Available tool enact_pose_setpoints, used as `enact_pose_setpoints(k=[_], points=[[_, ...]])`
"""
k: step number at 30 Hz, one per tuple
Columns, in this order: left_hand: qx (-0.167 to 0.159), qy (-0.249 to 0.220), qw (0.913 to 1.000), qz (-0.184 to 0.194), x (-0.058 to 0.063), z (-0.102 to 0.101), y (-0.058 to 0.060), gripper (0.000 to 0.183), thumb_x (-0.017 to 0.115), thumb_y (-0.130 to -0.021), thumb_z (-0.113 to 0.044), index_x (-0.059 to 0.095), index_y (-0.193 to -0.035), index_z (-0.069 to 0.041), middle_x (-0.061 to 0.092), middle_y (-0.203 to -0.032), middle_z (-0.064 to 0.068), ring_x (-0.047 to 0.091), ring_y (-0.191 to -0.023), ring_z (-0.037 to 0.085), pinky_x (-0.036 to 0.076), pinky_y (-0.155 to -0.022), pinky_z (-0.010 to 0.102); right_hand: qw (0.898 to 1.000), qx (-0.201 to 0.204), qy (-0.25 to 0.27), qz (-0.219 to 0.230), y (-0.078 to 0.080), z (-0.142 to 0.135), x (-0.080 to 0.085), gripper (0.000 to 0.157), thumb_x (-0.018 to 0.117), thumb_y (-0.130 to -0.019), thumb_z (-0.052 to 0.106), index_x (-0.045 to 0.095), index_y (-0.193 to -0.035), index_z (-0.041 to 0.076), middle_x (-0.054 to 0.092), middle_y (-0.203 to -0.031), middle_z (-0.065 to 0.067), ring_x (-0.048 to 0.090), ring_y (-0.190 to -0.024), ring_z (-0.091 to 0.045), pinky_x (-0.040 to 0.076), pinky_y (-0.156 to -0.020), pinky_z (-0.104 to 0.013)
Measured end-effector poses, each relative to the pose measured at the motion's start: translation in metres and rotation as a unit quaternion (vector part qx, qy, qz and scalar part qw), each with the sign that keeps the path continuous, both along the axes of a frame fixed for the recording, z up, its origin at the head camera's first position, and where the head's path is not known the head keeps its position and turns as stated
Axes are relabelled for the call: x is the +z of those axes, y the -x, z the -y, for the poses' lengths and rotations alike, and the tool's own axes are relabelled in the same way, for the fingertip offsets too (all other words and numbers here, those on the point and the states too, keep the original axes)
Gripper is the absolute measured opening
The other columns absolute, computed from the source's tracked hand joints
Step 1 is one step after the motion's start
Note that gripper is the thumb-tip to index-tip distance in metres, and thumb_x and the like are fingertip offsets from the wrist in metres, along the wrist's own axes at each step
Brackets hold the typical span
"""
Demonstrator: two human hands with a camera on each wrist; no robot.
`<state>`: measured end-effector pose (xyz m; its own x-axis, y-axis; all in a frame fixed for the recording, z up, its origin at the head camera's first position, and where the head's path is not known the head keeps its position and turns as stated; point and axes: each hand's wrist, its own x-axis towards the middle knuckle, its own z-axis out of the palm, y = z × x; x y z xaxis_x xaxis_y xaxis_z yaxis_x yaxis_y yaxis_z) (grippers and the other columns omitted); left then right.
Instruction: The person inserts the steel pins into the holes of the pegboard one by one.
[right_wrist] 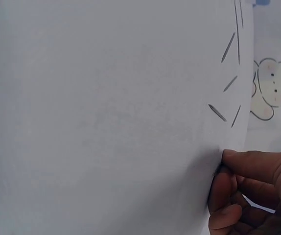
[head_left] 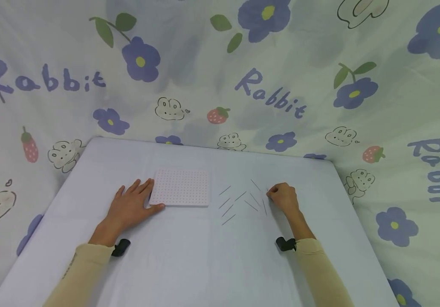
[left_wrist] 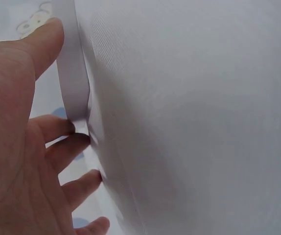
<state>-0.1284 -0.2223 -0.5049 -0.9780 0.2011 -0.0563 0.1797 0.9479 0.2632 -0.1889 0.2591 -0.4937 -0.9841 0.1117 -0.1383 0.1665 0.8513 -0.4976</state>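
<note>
Rows of tiny dots pattern the white board (head_left: 179, 188), with dark sticks (head_left: 240, 196) to its right on the white bench (head_left: 189, 256). Behind the board, a pale cloth (head_left: 193, 55) bears purple flowers (yellow-centred), red strawberries and outlined rabbits.

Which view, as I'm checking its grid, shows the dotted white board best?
The head view: the dotted white board shows its gridded top there. The left wrist view shows only its side; the right wrist view, none.

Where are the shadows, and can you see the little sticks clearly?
Left wrist view: a soft grey shadow falls on the white table beside the left hand; right wrist view: a shadow spreads beside the right hand; head view: the sticks show as thin dark lines, too small for detail.
</note>
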Motion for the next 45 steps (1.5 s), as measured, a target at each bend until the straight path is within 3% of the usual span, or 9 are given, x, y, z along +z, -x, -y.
enact_pose_setpoints(k=[17,38,45], points=[[-0.002,-0.005,1.0,-0.007,-0.002,0.0,0.002,0.102,0.056,-0.089,-0.073,0.03,-0.158,-0.003,0.036,-0.159,0.02,0.023,-0.149,0.046,0.009,-0.115,0.072,1.0,0.004,0.001,0.005,0.002,-0.001,-0.001,0.016,0.068,-0.088,0.015,0.078,-0.085,0.003,0.073,-0.08,-0.008,0.064,-0.07,-0.021,0.049,-0.056,-0.031],[-0.006,-0.016,0.9997,-0.016,0.001,-0.002,-0.002,0.094,0.064,-0.091,-0.062,0.034,-0.156,-0.002,0.037,-0.159,0.018,0.029,-0.147,0.045,0.012,-0.114,0.072,1.0,0.018,0.007,0.003,0.002,0.0,0.0,0.015,0.066,-0.086,0.014,0.075,-0.077,0.006,0.068,-0.07,-0.004,0.056,-0.062,-0.018,0.043,-0.05,-0.027],[-0.009,-0.028,0.9994,-0.016,-0.001,-0.001,-0.001,0.094,0.064,-0.09,-0.063,0.034,-0.156,-0.003,0.036,-0.16,0.017,0.028,-0.147,0.044,0.011,-0.114,0.071,0.999,0.041,0.007,-0.014,0.005,0.004,0.008,0.015,0.065,-0.084,0.016,0.072,-0.073,0.007,0.061,-0.063,0.0,0.051,-0.059,-0.016,0.039,-0.05,-0.027]])
